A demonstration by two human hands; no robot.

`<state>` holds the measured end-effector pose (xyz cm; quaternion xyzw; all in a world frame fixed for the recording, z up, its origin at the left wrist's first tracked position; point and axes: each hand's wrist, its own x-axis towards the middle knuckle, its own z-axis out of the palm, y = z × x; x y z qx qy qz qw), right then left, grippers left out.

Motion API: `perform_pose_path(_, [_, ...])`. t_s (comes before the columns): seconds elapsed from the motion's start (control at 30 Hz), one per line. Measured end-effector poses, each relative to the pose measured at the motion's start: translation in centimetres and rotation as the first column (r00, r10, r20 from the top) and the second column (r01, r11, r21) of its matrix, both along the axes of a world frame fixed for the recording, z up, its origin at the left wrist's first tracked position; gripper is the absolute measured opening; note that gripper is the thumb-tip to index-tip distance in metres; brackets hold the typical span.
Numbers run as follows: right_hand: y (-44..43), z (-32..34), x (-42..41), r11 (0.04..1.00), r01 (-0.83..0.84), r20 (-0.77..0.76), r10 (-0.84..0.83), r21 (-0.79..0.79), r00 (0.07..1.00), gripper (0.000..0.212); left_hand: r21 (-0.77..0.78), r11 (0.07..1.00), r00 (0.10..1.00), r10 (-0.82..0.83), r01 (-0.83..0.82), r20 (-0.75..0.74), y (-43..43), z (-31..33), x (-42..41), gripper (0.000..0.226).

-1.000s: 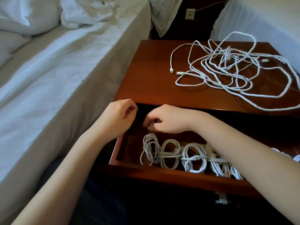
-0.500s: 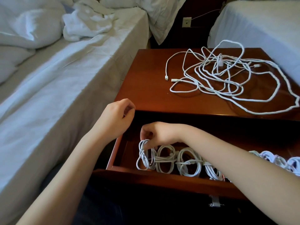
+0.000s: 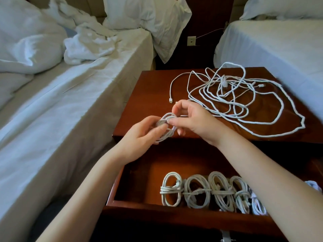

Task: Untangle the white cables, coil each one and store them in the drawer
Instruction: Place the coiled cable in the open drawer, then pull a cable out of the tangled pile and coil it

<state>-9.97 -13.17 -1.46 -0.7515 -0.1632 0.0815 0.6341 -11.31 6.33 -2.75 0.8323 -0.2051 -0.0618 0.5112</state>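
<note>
White cable (image 3: 168, 115), small tight coil, slightly blurred

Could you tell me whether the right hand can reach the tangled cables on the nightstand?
Probably yes: nothing lies between the right hand and the tangled cables beyond it, though it and the left hand hold a coiled cable.

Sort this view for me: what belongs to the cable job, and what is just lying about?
Job: small coil held in left hand and right hand; tangled cables on the nightstand; coiled cables in the open drawer.
Lying about: crumpled sheet, pillow, wall socket, second bed.
</note>
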Motion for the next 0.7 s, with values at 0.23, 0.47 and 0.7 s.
perform_pose_path(0.23, [-1.8,-0.3,1.0,0.906,0.232,-0.179,-0.178,0.354,0.968,0.021,-0.045,0.998,0.997,0.039,-0.036,0.068,-2.5,-0.1,1.9,0.024])
perform_pose_path(0.47, [-3.2,-0.6,1.7,0.808,0.442,-0.177,-0.406,0.39,0.897,0.004,-0.038,0.97,0.97,0.241,-0.24,0.032,-4.5,1.4,6.3,0.027])
perform_pose_path(0.7, [-3.9,-0.8,2.2,0.733,0.552,-0.216,-0.509,0.397,0.833,0.006,-0.178,0.984,0.991,0.001,-0.024,-0.131,-6.0,1.0,6.8,0.042])
